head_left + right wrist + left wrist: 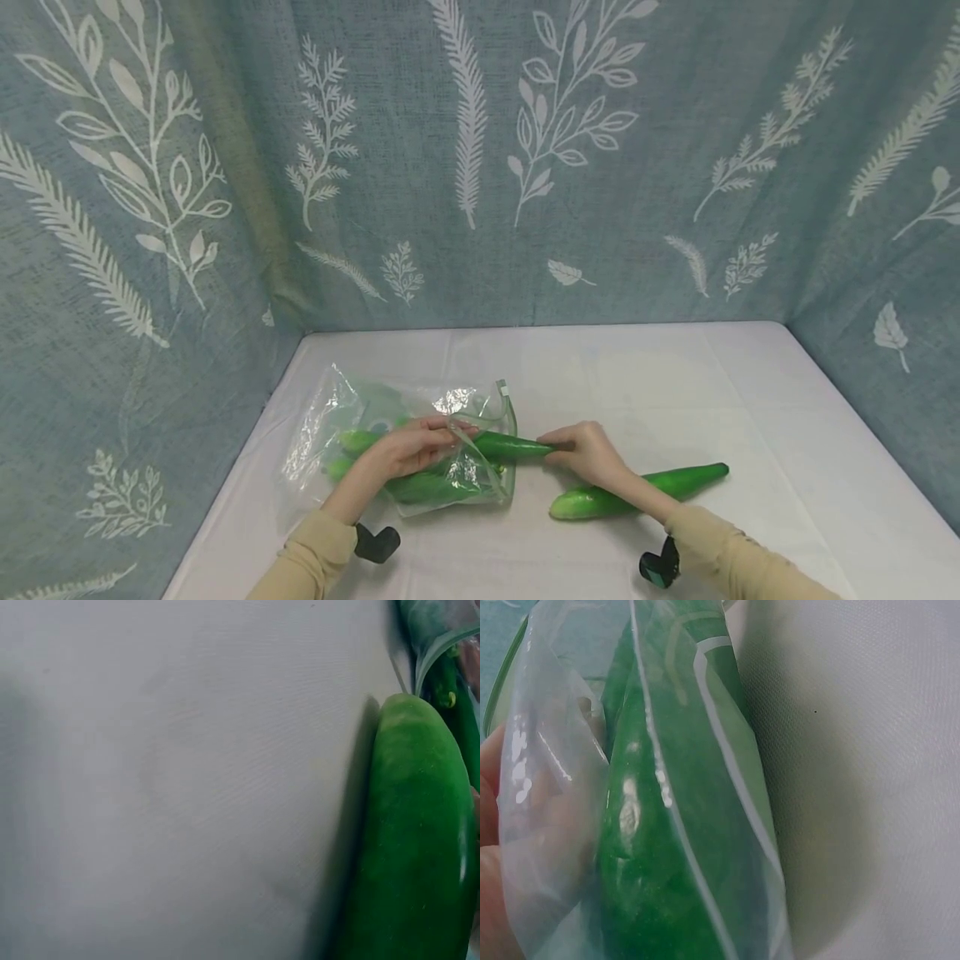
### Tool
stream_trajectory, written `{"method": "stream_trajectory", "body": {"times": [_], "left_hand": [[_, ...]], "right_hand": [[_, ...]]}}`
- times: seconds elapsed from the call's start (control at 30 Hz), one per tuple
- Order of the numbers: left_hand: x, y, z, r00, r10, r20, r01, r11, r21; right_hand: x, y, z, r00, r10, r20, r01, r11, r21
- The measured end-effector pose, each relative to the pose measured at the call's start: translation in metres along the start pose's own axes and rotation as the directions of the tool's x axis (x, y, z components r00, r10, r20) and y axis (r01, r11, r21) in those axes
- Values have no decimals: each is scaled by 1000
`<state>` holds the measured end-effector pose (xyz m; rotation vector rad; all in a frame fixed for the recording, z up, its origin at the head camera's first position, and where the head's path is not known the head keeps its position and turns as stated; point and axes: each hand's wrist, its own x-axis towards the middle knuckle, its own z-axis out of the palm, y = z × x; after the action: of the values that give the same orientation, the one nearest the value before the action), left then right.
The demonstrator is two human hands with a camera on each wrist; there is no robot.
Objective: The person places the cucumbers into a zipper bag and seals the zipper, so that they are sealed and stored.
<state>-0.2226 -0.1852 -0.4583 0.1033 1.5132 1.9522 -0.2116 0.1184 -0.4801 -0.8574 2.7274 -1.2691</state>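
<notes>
A clear plastic zip bag [309, 437] lies left of centre, its green-edged mouth facing right. Several green cucumbers [431, 487] show through its film. My left hand [408, 447] grips the bag near the mouth; the left wrist view shows its fingers beside the film [547, 847] and a bagged cucumber [645, 870]. Another cucumber [513, 447] runs partway into the mouth, and my right hand [588, 452] pinches its outer end. Beneath the right forearm, a loose cucumber [686, 481] rests on the table; it fills the right edge of the right wrist view as a thick green body [412, 840].
The table [600, 367] has a white cloth cover. Patterned blue-green curtains [412, 167] stand along its back and sides. Dark wrist-worn devices [377, 543] hang by both sleeves [315, 546], close over the cloth.
</notes>
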Motion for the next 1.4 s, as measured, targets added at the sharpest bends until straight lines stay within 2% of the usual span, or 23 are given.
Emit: {"method": "stream_trajectory", "body": {"times": [0.33,0.6,0.83,1.1,1.4], "left_hand": [[0,1,0,1000,2,12,-2,1000,6],[-1,1,1,1000,-7,23,7,1000,-20],[-1,2,2,1000,-8,30,8,1000,-28],[-1,0,0,999,4,48,-3,1000,-19],[-1,1,-1,998,14,55,-13,1000,-19]], "right_hand": [[14,-8,9,999,-37,39,36,999,29],[24,-14,16,997,-73,39,72,997,18],[33,-18,26,998,-57,29,56,998,25],[39,-26,38,996,-75,39,73,996,59],[40,-25,44,996,-72,52,69,996,54]]}}
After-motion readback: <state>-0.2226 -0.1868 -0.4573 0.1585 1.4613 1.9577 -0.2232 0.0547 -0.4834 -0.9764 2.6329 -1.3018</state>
